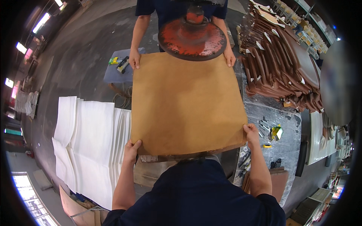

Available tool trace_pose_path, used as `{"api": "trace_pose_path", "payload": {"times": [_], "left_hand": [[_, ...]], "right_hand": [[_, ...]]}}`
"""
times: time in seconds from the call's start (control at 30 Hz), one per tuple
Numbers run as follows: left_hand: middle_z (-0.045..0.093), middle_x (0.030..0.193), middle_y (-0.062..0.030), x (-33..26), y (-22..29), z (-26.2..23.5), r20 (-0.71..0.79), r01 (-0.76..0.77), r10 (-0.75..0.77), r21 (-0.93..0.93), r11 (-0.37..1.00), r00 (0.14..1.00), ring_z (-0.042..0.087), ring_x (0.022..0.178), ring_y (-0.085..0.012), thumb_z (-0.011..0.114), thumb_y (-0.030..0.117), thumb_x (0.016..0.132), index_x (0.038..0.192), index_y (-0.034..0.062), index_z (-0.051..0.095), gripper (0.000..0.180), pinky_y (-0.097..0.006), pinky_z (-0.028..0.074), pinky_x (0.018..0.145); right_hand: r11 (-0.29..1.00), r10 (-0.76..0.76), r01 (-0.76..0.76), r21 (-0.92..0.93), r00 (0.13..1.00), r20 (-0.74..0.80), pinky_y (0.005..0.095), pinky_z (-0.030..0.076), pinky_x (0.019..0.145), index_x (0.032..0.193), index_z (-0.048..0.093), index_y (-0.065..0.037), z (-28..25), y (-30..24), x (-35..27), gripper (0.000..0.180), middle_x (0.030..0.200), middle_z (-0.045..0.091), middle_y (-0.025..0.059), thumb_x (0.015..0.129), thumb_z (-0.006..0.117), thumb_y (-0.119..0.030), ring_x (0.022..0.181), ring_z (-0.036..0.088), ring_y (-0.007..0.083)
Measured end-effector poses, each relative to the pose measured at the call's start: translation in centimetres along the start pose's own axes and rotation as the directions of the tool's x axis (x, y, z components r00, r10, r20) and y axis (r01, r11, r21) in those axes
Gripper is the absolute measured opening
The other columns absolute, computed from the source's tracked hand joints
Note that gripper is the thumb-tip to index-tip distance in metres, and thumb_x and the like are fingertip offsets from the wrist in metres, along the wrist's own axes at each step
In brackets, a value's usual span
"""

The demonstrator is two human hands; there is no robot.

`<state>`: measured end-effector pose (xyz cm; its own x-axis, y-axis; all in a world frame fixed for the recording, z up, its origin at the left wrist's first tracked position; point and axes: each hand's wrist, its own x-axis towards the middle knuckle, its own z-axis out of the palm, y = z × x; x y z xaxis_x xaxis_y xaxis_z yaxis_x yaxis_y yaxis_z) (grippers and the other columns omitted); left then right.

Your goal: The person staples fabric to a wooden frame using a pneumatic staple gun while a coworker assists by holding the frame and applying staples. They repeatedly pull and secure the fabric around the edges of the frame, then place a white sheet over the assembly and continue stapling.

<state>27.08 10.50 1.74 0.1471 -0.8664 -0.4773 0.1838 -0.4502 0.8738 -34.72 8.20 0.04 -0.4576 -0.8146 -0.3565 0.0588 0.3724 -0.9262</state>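
Observation:
A large tan sheet (186, 103), which looks like leather, is stretched nearly flat in front of me. My left hand (132, 150) pinches its near left corner, thumb on top. At the near right corner, my right hand (252, 134) is closed on the edge in the same way. Across from me, a person (162, 19) in a dark short-sleeved shirt has both hands at the far edge, one by each corner. A round disc (192, 39) with worn red paint hangs over the far edge and hides part of it. What lies under the sheet is mostly hidden.
White sheets (88, 139) are piled to my left. A stack of folded brown leather (281, 64) stands at the far right. On the plastic-wrapped table (290, 150) at right lie small tools and a yellow-green item (276, 132). A blue-grey padded surface (115, 73) holds small items.

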Motion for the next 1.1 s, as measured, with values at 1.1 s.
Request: {"api": "trace_pose_path", "payload": {"times": [1.1], "left_hand": [[0.081,0.1,-0.0104,-0.8,-4.3,-3.1,-0.189,-0.148,0.219,0.328,0.933,0.957,0.076,0.095,-0.0212,0.084,0.035,0.098,0.113,0.0068,0.079,0.032,-0.039,0.059,0.085]], "right_hand": [[0.722,-0.148,0.658,-0.217,0.452,0.88,0.0349,0.059,0.089,0.127,0.073,-0.002,26.4,-7.0,-8.9,0.026,0.106,0.075,0.0047,0.103,0.078,-0.012,0.1,0.072,0.0175]]}}
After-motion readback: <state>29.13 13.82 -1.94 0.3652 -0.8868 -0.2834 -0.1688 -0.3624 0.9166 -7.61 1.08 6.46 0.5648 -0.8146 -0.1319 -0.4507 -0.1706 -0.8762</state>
